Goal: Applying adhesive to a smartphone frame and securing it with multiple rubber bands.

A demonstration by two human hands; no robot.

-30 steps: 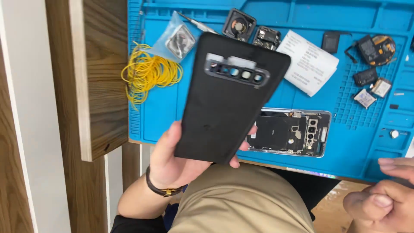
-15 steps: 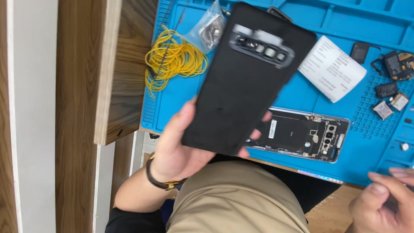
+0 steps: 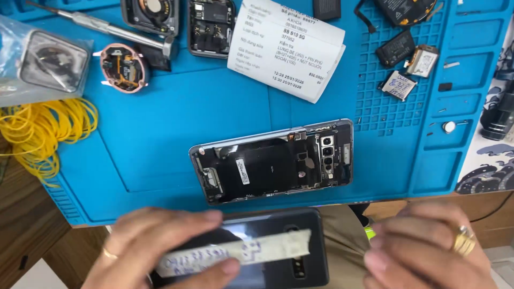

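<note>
Left hand [image 3: 160, 246] grips the dark glossy glass back cover of a phone [image 3: 257, 251], thumb below and fingers [image 3: 176, 222] curled over its near-left part. The cover is held low, over the lap, just short of the worktop edge. A strip of pale tape with handwriting [image 3: 235, 254] runs across the cover, one end under the left thumb. Right hand [image 3: 428, 251] sits just right of the cover, fingers loosely curled, a gold ring [image 3: 463, 242] on one finger; cannot tell whether it touches the cover.

Just beyond both hands: opened smartphone body with exposed black internals and camera modules [image 3: 273, 160], lying flat on the blue silicone repair mat [image 3: 160, 128], between the hands and slightly ahead.

Beyond the left hand: loose heap of yellow rubber bands [image 3: 40, 131]; further, a round watch case with exposed wiring [image 3: 123, 67] and a clear plastic bag [image 3: 43, 61].

Far ahead: white printed paper slip [image 3: 286, 48]. Beyond the right hand: small dark battery cells [image 3: 396, 48].
</note>
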